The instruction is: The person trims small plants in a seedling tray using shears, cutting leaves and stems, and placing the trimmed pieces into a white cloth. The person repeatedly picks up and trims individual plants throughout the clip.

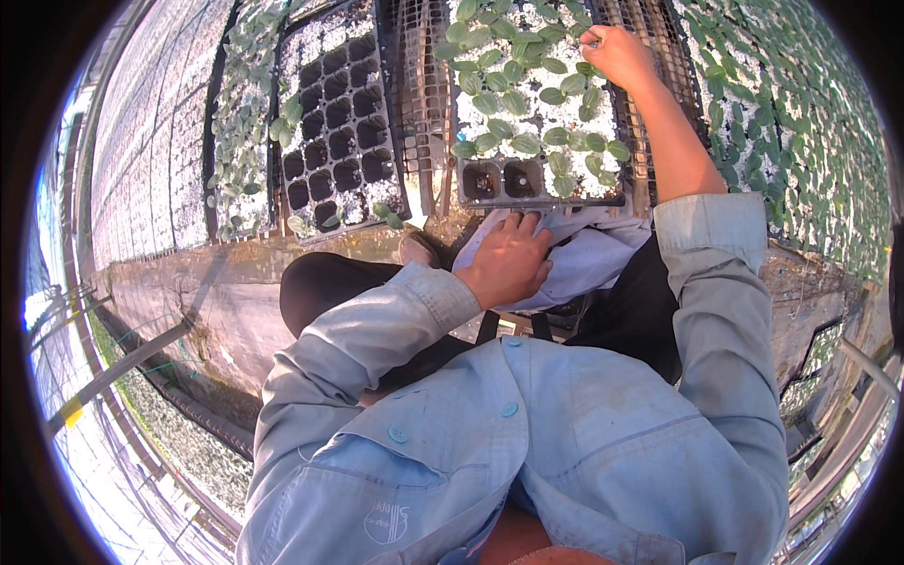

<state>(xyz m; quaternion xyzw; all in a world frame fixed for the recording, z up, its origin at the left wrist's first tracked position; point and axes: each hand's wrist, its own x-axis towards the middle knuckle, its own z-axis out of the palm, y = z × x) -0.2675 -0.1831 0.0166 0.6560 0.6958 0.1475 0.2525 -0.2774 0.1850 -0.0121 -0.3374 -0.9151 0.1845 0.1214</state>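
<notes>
A black plastic seedling tray [575, 201] stands before me, filled with white granules and green two-leaved seedlings [503, 74]. Two front-left cells [500, 181] of it hold no granules or seedlings on top. At the tray's far right side, my right hand [620, 56] has its thumb and fingers pinched together beside some seedling leaves. Whatever may be between those fingertips is too small to tell. My left hand [507, 260] lies palm down on white cloth or sheeting [600, 258] by the tray's front edge, fingers slightly bent and apart, with nothing seen in it.
Left of the tray, a second black tray [346, 116] has many bare cells and a few seedlings. More seedlings [240, 127] and white-covered trays [152, 141] lie farther left. Dense seedling trays [784, 127] fill the right. Black mesh [424, 85] runs between trays; a concrete ledge [191, 282] fronts them.
</notes>
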